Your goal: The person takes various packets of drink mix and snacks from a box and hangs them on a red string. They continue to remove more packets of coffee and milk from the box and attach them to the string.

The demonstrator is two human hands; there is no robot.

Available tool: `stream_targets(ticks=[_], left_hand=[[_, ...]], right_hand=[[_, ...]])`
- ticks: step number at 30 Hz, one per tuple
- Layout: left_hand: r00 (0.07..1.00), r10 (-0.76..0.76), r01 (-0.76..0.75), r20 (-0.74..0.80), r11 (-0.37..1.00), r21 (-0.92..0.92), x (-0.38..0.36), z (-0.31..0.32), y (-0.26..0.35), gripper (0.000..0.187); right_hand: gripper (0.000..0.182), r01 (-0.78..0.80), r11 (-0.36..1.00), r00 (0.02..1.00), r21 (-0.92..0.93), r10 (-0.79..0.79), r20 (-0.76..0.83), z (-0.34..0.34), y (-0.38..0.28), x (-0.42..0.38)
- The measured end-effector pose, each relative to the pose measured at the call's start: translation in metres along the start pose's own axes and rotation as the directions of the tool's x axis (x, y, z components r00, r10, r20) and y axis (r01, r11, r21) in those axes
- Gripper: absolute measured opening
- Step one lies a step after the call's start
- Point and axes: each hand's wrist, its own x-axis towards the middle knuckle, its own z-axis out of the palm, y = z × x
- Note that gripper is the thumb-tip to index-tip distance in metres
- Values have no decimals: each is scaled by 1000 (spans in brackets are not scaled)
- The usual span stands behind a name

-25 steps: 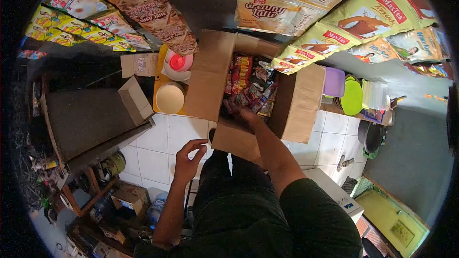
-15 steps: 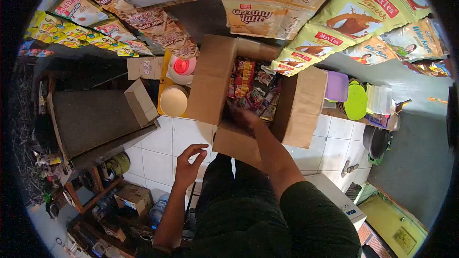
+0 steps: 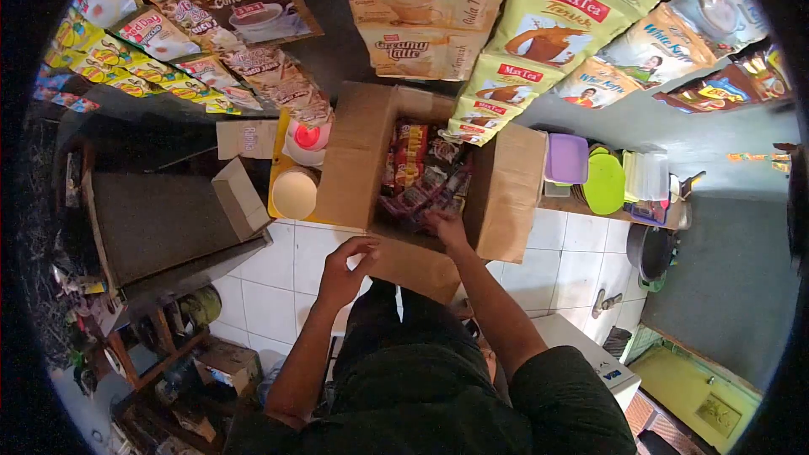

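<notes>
Cardboard box [image 3: 506, 194], plain brown, standing open-topped at the middle of the view above a white tiled floor [image 3: 278, 261], directly ahead of the seated person's dark-clothed knees. Four flaps folding outward: a broad one lying to the left, a taller one to the right, a short one at the near edge, a far one tucked under hanging goods. Holding a jumbled heap of small snack and drink sachets [image 3: 417, 173], mostly red and dark wrappers, glossy, crowding up to the rim.

Right hand [image 3: 445, 227] reaching over the near edge, fingers curling down among the nearest sachets; whether closing on one or only touching, impossible to tell. Left hand [image 3: 344, 265] hovering just beside the near flap, fingers loosely half-bent, holding nothing.

Sitting just left of the box, on a yellow tray [image 3: 276, 177]: a cream round lid [image 3: 295, 193] and a white tub with a red cap [image 3: 307, 138]. Hanging overhead: strips of Creamy Latte packets [image 3: 421, 46] and MaxTea packets [image 3: 539, 25]. Stacking on a shelf to the right: a purple container [image 3: 566, 158] and green plates [image 3: 605, 184].
</notes>
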Motion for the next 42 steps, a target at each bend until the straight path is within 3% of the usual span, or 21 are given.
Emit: stream_targets(ticks=[2, 4, 5, 7, 8, 10, 17, 20, 22, 25, 26, 28, 29, 30, 32, 34, 35, 39, 41, 42], left_hand=[[1000, 9, -9, -7, 1000, -24, 3, 6, 2, 25], [1000, -8, 8, 16, 1000, -13, 2, 8, 4, 23], [999, -28, 28, 39, 1000, 3, 1, 8, 5, 21], [999, -27, 27, 36, 1000, 7, 0, 8, 3, 21], [999, -36, 36, 36, 999, 13, -5, 9, -2, 21], [998, -55, 55, 27, 998, 28, -11, 9, -4, 21], [996, -57, 59, -70, 998, 26, -26, 11, -14, 21], [994, -76, 78, -78, 997, 21, -29, 11, -12, 20], [993, -90, 93, -75, 995, 38, -28, 10, -10, 21], [994, -86, 91, -64, 993, 79, -25, 12, -15, 21], [996, -60, 65, -59, 995, 77, -20, 13, -15, 21], [998, -42, 45, -57, 997, 60, -16, 20, -16, 21], [999, -38, 39, -38, 999, 17, -10, 25, -15, 21], [999, -36, 35, -21, 999, -22, -6, 29, -14, 20], [997, -73, 72, -24, 996, -48, -3, 38, -8, 21], [999, -46, 47, 21, 998, -47, -2, 44, -2, 23], [994, -105, 107, 43, 993, -50, -2, 46, 2, 24], [989, -117, 121, 85, 992, -40, -5, 47, 4, 24], [990, -115, 119, 77, 992, -47, -4, 43, 5, 23], [991, -115, 119, 72, 991, -56, -3, 40, 6, 23]], right_hand=[[25, 16, 1000, 1000, -3, -16, 10, -8, 3, -3], [31, -68, 957, 997, 284, 72, -6, -8, 3, -8], [31, -71, 957, 997, 283, 75, -4, -10, 6, -3], [49, -205, 978, 979, 35, 204, 24, -12, 9, 13], [49, -226, 974, 974, 36, 225, 34, -7, 10, 17], [61, -52, 926, 996, -375, 73, 42, 12, -6, 24], [66, -180, 983, 961, 24, 170, 219, 43, -2, 57], [61, -254, 966, 960, -50, 258, 109, 43, -5, 62], [56, -202, 968, 977, -148, 190, -92, 33, 0, 78], [49, -175, 931, 927, -319, 47, -372, 16, 21, 105], [49, -186, 928, 925, -323, 55, -375, 11, 37, 114], [53, -267, 951, 961, -157, 249, -122, 0, 63, 126], [55, -42, 984, 999, -174, 38, -28, 6, 50, 104], [55, -36, 982, 999, -183, 33, -23, 9, 38, 94], [55, -294, 948, 953, -120, 300, 32, 15, 36, 86], [50, -240, 970, 963, -50, 244, 111, 24, 50, 91], [45, -184, 983, 968, 25, 177, 179, 28, 55, 94], [37, -228, 974, 956, -5, 225, 188, 28, 54, 99], [30, -323, 936, 943, 139, 330, -31, 28, 46, 96], [30, -322, 937, 944, 139, 329, -32, 26, 69, 116]])
